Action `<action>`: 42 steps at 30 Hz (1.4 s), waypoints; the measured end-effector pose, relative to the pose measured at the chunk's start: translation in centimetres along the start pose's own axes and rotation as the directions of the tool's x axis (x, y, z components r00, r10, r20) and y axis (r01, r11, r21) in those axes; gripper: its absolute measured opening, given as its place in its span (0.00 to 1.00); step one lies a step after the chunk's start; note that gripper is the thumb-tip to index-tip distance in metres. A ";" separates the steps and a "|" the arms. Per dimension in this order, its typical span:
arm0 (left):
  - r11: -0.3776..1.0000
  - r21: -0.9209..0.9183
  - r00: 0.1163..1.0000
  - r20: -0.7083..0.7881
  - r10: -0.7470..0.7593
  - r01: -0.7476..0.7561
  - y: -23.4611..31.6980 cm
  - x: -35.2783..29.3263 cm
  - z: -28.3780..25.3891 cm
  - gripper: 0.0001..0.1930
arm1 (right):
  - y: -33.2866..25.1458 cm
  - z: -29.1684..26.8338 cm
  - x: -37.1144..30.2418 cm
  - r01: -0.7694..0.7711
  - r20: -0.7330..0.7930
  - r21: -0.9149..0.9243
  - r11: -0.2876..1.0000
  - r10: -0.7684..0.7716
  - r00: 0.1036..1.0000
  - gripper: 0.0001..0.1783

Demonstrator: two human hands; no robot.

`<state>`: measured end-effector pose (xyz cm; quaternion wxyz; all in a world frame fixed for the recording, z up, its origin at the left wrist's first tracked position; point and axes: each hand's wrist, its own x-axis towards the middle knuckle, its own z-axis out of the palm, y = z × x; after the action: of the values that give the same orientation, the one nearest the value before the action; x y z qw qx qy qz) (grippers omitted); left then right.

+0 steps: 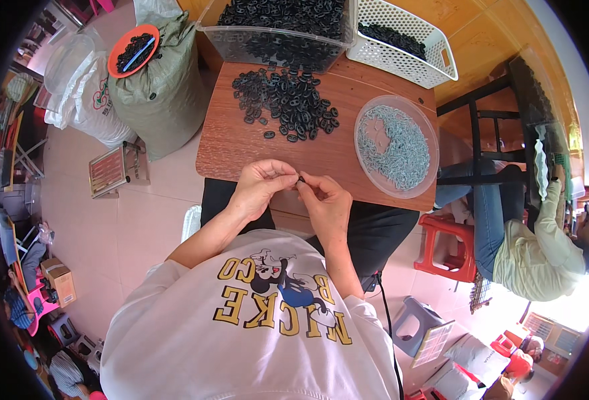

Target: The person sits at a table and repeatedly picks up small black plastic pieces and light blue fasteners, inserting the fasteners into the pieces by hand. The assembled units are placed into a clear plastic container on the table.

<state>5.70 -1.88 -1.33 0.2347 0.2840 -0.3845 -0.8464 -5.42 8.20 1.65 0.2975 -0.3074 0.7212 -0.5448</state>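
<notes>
My left hand [262, 189] and my right hand [326, 205] meet at the near edge of the wooden table [231, 150]. Between their pinched fingertips is a small black plastic piece [300, 179], mostly covered by the fingers. Beyond my hands lies a loose pile of black oval plastic pieces with holes [291, 103]. To the right, a round clear plastic tray [362, 175] holds many small silvery screw-like metal parts [404, 150]. Whether one of these is also in my fingers, I cannot tell.
At the table's far side stand a clear bin [274, 41] of black pieces and a white perforated basket [401, 63]. A full sack [161, 100] carries an orange bowl [116, 65] at far left. A red stool [446, 247] and another person [534, 257] are at right.
</notes>
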 end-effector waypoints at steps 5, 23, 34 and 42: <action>0.998 0.050 1.000 -0.007 -0.026 0.026 -0.6 0.7 -1.3 0.04 | 2.7 0.7 0.7 -0.088 0.036 0.150 0.985 0.084 0.996 0.10; 0.990 0.022 0.991 -0.025 -0.135 0.136 -0.1 1.1 -1.0 0.06 | 1.4 0.7 0.5 -0.171 0.015 0.182 0.968 0.171 0.985 0.09; 0.984 -0.026 0.984 -0.027 -0.178 0.177 0.2 0.7 -2.2 0.07 | 2.5 2.1 0.4 -0.119 0.005 0.241 0.963 0.121 0.993 0.09; 0.376 0.891 0.836 0.008 0.548 -0.255 3.2 3.2 -2.4 0.12 | 1.9 0.9 0.9 -0.096 -0.031 0.320 0.943 0.112 0.993 0.08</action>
<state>5.54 -7.06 -1.09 0.3135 0.3785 -0.7741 -0.3990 -5.52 7.33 -0.48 0.3537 -0.2038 0.6464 -0.6446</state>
